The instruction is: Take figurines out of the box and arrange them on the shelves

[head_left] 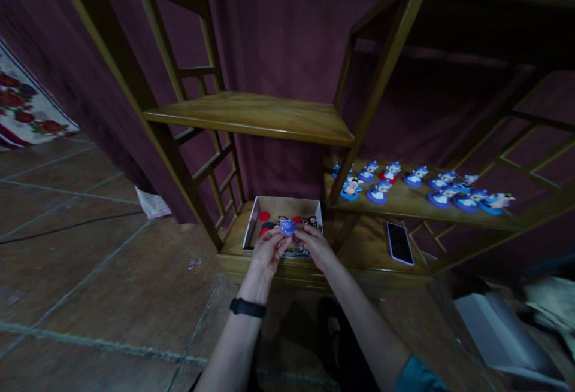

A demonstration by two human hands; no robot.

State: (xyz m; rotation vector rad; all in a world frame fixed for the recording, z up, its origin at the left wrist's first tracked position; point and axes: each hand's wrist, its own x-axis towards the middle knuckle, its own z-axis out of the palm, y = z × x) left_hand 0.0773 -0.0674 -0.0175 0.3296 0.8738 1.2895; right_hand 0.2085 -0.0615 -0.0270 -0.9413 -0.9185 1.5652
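A small purple figurine (288,227) is pinched between the fingertips of both hands, seen from above. My left hand (268,250) is closed on its left side, and my right hand (315,245) grips it from the right. Below and behind the hands sits an open cardboard box (287,201) with white outer sides. Inside it lie red discs (264,216), a dark disc and several small brown-and-white pieces too unclear to name. My hands cover part of the box's near side.
Several purple and blue figurines (378,192) stand on the wooden shelf (404,201) at right. Beneath it lies a phone (399,243). An upper shelf board (251,114) juts out above the box. A white box (507,335) rests at lower right, and a cable (72,230) crosses the tiled floor.
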